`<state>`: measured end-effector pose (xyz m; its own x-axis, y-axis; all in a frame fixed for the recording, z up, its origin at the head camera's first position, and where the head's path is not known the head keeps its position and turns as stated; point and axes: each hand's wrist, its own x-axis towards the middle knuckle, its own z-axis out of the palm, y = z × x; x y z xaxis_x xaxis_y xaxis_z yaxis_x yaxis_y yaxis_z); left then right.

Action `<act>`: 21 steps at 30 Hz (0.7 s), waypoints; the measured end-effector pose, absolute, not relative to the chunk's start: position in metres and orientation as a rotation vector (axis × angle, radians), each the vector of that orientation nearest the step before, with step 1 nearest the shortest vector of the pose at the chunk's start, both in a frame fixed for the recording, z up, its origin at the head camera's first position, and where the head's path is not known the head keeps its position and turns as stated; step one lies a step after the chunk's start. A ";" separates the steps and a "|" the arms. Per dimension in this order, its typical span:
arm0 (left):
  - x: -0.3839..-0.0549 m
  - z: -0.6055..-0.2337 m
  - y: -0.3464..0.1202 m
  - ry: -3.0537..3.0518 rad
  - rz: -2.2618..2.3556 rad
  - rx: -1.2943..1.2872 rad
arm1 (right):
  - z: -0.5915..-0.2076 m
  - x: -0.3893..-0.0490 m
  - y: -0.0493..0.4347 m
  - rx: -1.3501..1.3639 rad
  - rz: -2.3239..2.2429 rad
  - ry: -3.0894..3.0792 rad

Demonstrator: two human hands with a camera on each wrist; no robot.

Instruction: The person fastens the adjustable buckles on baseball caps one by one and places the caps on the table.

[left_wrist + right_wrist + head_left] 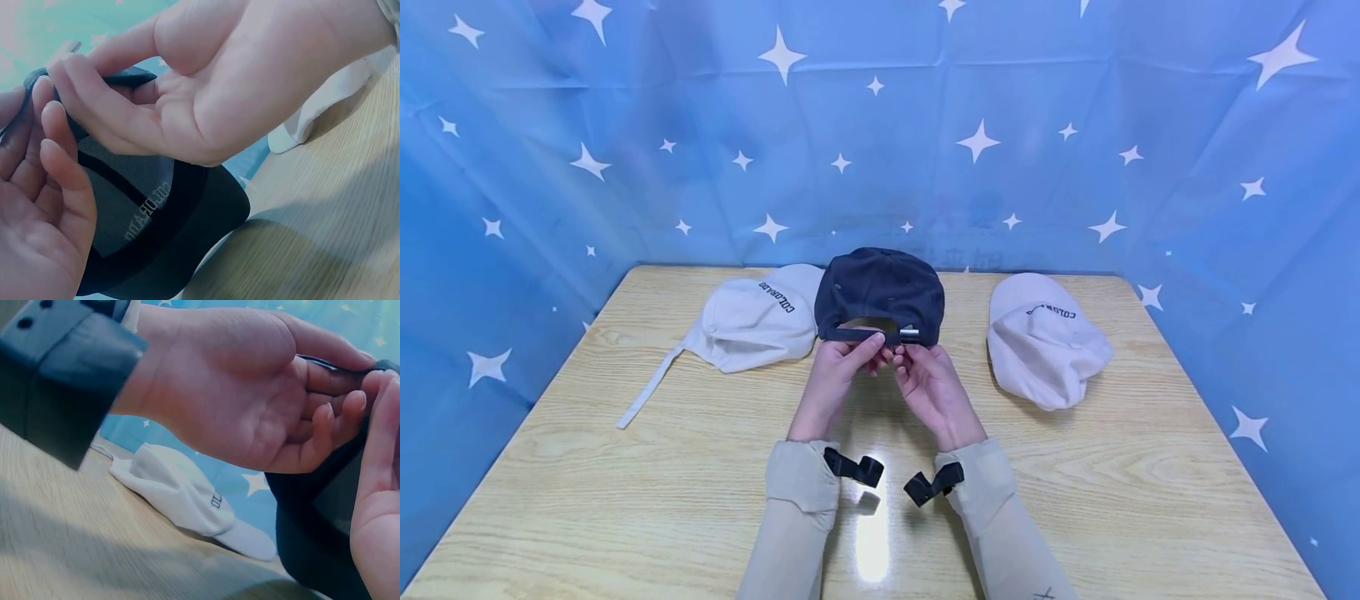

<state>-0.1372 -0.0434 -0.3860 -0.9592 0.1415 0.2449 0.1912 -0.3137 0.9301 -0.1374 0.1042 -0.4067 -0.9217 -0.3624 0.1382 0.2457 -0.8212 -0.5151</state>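
Both hands hold a dark navy baseball cap (880,287) above the table, its back opening facing me. The left hand (835,375) pinches the cap's back strap (853,334) between thumb and fingers. Close beside it, the right hand (934,387) pinches the strap area just under a small metal buckle (909,334). In the left wrist view the hands' fingertips meet at the strap, and reversed lettering (147,212) shows inside the cap. From the right wrist view, the right hand (237,394) has its thumb and index finger on the dark strap, other fingers loosely bent.
A white cap (760,321) marked COLORADO lies left of the navy one, its long strap (651,387) stretched loose over the wooden table (625,500). Another white cap (1045,350) lies at the right. A blue star-patterned cloth (880,125) surrounds the table's back and sides.
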 end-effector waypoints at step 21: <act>-0.138 -0.382 -0.040 -1.959 -2.366 -0.256 | -0.406 -0.138 0.102 -0.297 -2.705 0.820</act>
